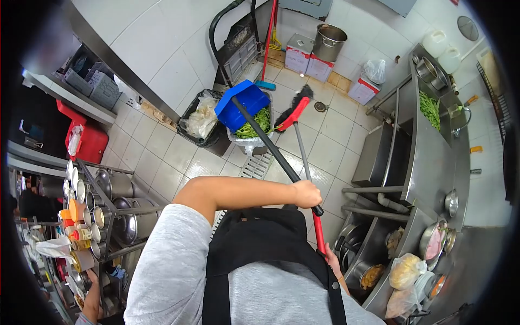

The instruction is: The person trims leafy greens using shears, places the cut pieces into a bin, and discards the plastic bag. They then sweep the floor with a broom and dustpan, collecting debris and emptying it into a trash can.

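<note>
My left hand (307, 194) is closed around the black handle of a long-handled dustpan (242, 103), held out in front of me. Its blue pan is tilted over a lined bin (250, 143) full of green leafy stalks (259, 123) and overlaps them in this view. Low at my right side, my right hand (332, 259) grips the red lower part of a broom pole. The broom (293, 115) has a red head and black bristles, raised toward the drain, its grey pole crossing behind the dustpan handle.
A black-lined bin (201, 116) holds plastic bags. A hand cart (238, 54), boxes (298, 57) and a steel pot (330, 40) line the back wall. Steel sinks (433, 157) run along the right, a loaded rack (116, 216) along the left. Another person's arm (92, 295) shows lower left.
</note>
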`<state>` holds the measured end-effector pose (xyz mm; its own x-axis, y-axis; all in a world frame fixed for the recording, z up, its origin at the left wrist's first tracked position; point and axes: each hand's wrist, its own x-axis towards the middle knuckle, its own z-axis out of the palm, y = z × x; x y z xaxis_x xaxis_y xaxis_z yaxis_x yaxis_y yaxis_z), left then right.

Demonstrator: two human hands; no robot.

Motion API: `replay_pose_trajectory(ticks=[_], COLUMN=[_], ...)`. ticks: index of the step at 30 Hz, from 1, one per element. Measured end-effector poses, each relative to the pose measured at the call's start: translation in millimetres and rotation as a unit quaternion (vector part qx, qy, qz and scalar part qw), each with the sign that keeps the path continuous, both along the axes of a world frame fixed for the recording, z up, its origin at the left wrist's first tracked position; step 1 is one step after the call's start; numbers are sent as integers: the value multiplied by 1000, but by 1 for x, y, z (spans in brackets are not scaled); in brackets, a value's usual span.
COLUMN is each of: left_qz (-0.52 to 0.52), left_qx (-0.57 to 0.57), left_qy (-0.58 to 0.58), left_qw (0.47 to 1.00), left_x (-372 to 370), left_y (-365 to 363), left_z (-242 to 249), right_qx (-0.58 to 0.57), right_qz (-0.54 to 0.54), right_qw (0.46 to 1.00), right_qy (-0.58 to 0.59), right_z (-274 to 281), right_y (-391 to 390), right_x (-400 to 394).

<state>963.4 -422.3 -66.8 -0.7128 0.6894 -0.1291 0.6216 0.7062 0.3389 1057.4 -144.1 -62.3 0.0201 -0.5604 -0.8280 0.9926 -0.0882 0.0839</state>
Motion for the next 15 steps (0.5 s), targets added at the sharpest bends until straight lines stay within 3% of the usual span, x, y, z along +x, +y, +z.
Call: replay_pose_trajectory(ticks=[2, 3, 4, 6, 8, 9, 10, 12, 13, 14, 15], left_qz=[11, 1, 11, 63, 170, 212, 255, 351, 517, 475, 498], left_qx=[8, -4, 5, 19, 49, 106, 266, 324, 343, 666, 631], left_qy=[7, 3, 17, 56, 78, 162, 185, 404, 355, 226, 303], left_qw=[1000, 1000, 1000, 996, 981, 958, 911, 780, 699, 530, 512], left_x=[-1, -1, -2, -7, -17, -21, -15, -5, 17, 42, 73], left_y=[-7, -12, -18, -38, -79, -108, -137, -189, -206, -265, -281], left_z=[-2, 3, 9, 28, 76, 88, 123, 162, 179, 161, 187], right_qx=[-9, -170, -166, -273, -280, -232, -183, -31, 25, 80, 101], right_qz=[-8, -54, -55, -135, -154, -91, -27, 74, 85, 96, 111], right_qw=[1000, 981, 982, 940, 932, 963, 982, 995, 993, 989, 982], right_qy=[2, -78, -75, -155, -171, -105, -39, 62, 73, 83, 112], right_z=[-8, 3, 3, 1, 4, 2, 2, 14, 7, -4, -20], right_y=[1, -4, -2, 2, 3, 5, 1, -16, -20, -24, -24], right_x=[2, -1, -2, 2, -1, -6, -13, -35, -45, -56, -70])
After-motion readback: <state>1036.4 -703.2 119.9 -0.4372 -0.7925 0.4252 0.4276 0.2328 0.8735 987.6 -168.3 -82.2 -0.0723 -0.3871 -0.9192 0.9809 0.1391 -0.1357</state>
